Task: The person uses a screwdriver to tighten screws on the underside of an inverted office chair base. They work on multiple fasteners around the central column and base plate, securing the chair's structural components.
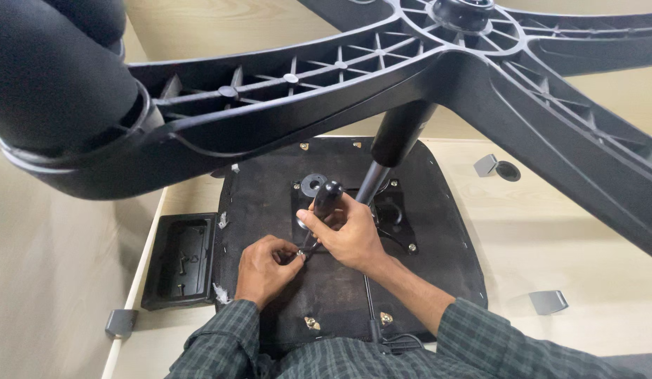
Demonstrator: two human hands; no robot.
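An office chair lies upside down on a pale desk; its black seat underside faces me. The star-shaped wheel base looms close to the camera, joined by the gas column to a metal mechanism plate. My right hand grips a black-handled screwdriver, tip down at a screw by the plate's near left corner. My left hand pinches around that tip and screw. Both sleeves are dark green plaid.
A black plastic armrest part lies left of the seat. Grey metal brackets sit on the desk, with a round cable hole at the right. A caster wheel fills the top left.
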